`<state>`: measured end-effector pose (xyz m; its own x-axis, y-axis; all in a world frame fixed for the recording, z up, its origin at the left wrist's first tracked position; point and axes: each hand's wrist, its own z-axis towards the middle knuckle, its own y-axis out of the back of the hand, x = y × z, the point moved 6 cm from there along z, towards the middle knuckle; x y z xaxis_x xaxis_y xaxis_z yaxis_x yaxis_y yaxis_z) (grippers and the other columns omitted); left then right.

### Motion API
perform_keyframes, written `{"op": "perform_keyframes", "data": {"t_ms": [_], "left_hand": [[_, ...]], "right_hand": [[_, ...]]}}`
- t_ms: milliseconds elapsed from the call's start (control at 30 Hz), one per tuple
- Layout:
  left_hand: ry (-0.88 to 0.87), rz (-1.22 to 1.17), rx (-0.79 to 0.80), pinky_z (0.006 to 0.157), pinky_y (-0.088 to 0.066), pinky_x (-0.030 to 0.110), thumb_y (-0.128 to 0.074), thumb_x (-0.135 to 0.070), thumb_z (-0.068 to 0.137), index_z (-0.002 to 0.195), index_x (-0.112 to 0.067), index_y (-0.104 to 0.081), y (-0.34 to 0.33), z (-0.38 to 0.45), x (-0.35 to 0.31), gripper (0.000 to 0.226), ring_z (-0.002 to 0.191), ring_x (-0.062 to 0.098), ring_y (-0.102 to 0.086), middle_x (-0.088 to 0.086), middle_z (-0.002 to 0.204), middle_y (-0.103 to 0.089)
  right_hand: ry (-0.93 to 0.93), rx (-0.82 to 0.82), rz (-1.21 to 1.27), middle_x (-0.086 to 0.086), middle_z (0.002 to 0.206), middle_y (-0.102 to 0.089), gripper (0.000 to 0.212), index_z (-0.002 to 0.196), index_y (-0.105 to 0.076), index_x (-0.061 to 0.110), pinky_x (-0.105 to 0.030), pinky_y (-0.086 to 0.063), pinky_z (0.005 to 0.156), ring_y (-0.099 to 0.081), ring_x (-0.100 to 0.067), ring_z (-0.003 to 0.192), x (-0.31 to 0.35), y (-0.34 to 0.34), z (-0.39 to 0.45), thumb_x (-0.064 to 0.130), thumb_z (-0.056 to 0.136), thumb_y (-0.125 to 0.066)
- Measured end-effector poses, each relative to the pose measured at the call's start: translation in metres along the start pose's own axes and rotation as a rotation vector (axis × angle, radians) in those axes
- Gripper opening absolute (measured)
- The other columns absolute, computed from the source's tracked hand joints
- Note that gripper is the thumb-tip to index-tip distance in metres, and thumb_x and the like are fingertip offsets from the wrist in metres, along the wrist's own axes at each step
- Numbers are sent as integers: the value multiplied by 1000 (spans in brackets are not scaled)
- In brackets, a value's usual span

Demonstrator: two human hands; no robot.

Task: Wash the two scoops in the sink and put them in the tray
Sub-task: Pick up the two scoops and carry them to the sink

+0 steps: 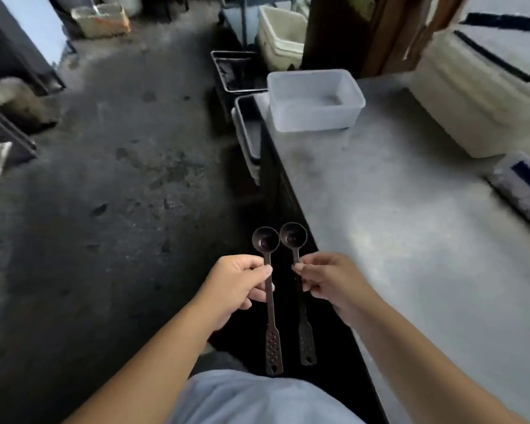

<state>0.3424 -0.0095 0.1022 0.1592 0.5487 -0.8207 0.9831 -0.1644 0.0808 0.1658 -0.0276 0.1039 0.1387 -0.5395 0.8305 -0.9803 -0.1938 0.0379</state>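
Note:
Two dark, long-handled scoops with round bowls and perforated handle ends are held side by side in front of me. My left hand (240, 283) grips the left scoop (266, 241) by its thin stem. My right hand (328, 278) pinches the stem of the right scoop (292, 234). Both bowls point away from me, over the dark gap at the counter's edge. A translucent white plastic tray (315, 101) sits at the far end of the grey counter (395, 228) on my right. No sink is in view.
Stacked grey bins (247, 133) stand on the floor against the counter's far end, with a dark metal tray (236, 70) behind them. A large cream box (478, 96) and a blue-and-white object (523, 185) sit on the counter's right side. Wet concrete floor stretches left.

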Motion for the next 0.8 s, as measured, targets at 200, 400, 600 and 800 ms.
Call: {"op": "perform_keyframes", "data": {"t_ms": [200, 400, 600, 800], "left_hand": [[-14, -148, -263, 38, -32, 17, -63, -21, 89, 64, -27, -70, 152, -25, 20, 27, 53, 9, -65, 2, 66, -73], [4, -284, -473, 37, -29, 17, -62, -16, 89, 65, -21, -66, 295, -53, 45, 25, 47, 9, -62, 1, 60, -71], [53, -432, -673, 37, -33, 18, -65, -18, 89, 80, -20, -69, 400, -77, 74, 10, 50, 9, -63, 3, 64, -74], [110, -556, -803, 40, -37, 17, -66, -21, 89, 104, -21, -66, 493, -62, 95, 15, 52, 6, -63, 3, 72, -76]], "right_hand": [[27, 244, -109, -12, 64, -57, 19, 70, -74, 11, -23, -37, 52, -51, -16, 58, 49, -149, 50, 8, 87, -69], [48, 445, -203, -5, 55, -55, 22, 67, -73, 10, -18, -36, 45, -50, -11, 49, 81, -306, 91, 3, 87, -67], [25, 655, -254, -3, 58, -53, 19, 71, -71, 9, -17, -40, 48, -50, -10, 50, 101, -434, 124, 3, 87, -66], [-11, 791, -345, -9, 62, -51, 13, 79, -68, -7, -23, -39, 51, -49, -11, 50, 129, -546, 182, 0, 89, -64]]}}
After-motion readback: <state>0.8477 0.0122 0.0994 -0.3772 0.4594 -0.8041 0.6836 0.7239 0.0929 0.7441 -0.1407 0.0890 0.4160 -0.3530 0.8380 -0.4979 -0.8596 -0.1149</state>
